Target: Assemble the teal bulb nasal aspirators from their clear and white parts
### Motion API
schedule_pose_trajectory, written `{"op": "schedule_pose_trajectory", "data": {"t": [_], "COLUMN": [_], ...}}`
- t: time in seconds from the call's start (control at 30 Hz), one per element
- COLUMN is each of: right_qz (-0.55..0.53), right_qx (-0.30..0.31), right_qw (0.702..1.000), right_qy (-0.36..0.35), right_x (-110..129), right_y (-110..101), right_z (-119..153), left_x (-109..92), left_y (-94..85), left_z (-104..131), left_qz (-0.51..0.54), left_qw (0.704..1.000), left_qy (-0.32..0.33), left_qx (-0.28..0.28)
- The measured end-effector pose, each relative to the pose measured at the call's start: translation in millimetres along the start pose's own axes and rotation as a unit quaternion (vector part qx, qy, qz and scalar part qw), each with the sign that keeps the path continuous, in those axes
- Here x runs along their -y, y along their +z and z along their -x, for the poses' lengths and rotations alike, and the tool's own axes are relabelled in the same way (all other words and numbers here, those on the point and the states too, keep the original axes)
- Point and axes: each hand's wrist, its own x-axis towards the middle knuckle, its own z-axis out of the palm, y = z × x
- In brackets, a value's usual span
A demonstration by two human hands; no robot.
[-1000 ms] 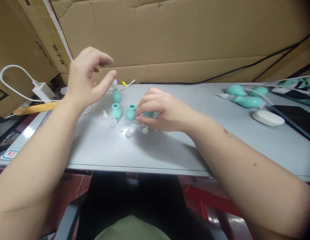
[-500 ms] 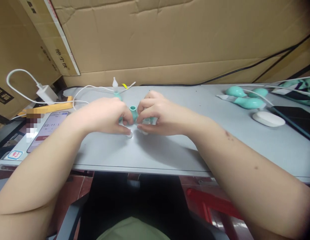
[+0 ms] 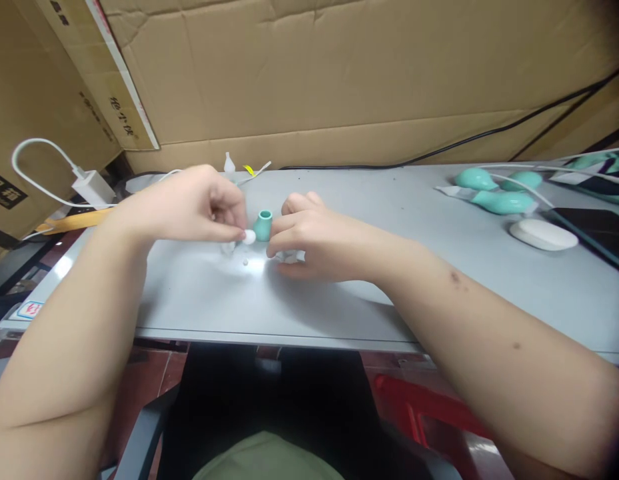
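Observation:
My left hand (image 3: 214, 210) is closed in a pinch on a small white round piece (image 3: 249, 237), raised just above the table. Right of that piece stands a small teal open-topped bulb (image 3: 263, 225), its round mouth facing up. My right hand (image 3: 306, 233) lies low beside the bulb, thumb and fingers apart, arched over some clear and white small parts (image 3: 292, 256) that it partly hides. A tiny pale bead (image 3: 246, 263) rests on the table between the hands. Below my left hand is a clear part (image 3: 228, 247), mostly hidden.
A white nozzle tip (image 3: 229, 163) stands at the back beside a yellow-tagged cable (image 3: 249, 171). Several teal bulbs (image 3: 504, 202), a white rounded case (image 3: 543, 235) and a dark phone or tablet (image 3: 596, 230) lie at right. A white charger (image 3: 93, 188) sits at left; cardboard (image 3: 339, 80) walls the back.
My left hand has moved up and left, lifting the white round piece from the table. The teal bulb now shows more fully. My right hand has opened slightly, nearly in place.

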Motion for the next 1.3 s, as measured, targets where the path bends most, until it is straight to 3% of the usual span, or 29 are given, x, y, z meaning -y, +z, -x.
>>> {"op": "schedule_pose_trajectory", "data": {"t": [0.1, 0.23, 0.57, 0.73, 0.97, 1.07, 1.13, 1.3], "right_qz": [-0.012, -0.016, 0.007, 0.01, -0.011, -0.054, -0.109, -0.239], "right_qx": [0.005, 0.001, 0.012, 0.028, -0.003, -0.042, -0.1, -0.268], "right_qw": [1.0, 1.0, 1.0, 0.999, 1.0, 0.998, 0.989, 0.933], "right_qy": [0.0, -0.002, 0.003, 0.016, -0.003, -0.014, -0.009, 0.033], "right_x": [0, -2, 2, 2, 1, -3, -8, -21], "right_y": [0, 1, 5, 5, 9, 7, 4, -2], "right_z": [1, 2, -1, -3, -4, -2, -1, 2], "left_x": [9, 16, 15, 13, 14, 16, 17, 14], "left_y": [-10.7, -8.9, 1.8, 3.6, 5.9, 6.7, 7.5, 10.4], "left_z": [3, 0, -3, -4, -6, -6, -7, -7], "left_qz": [0.024, 0.023, 0.07, 0.034, 0.079, 0.091, 0.095, 0.094], "left_qw": [0.999, 0.997, 0.997, 0.999, 0.997, 0.995, 0.994, 0.991], "left_qy": [-0.042, -0.064, -0.027, -0.013, 0.005, 0.012, 0.006, 0.007], "left_qx": [-0.02, -0.033, -0.032, -0.038, -0.019, -0.026, -0.045, -0.094]}}
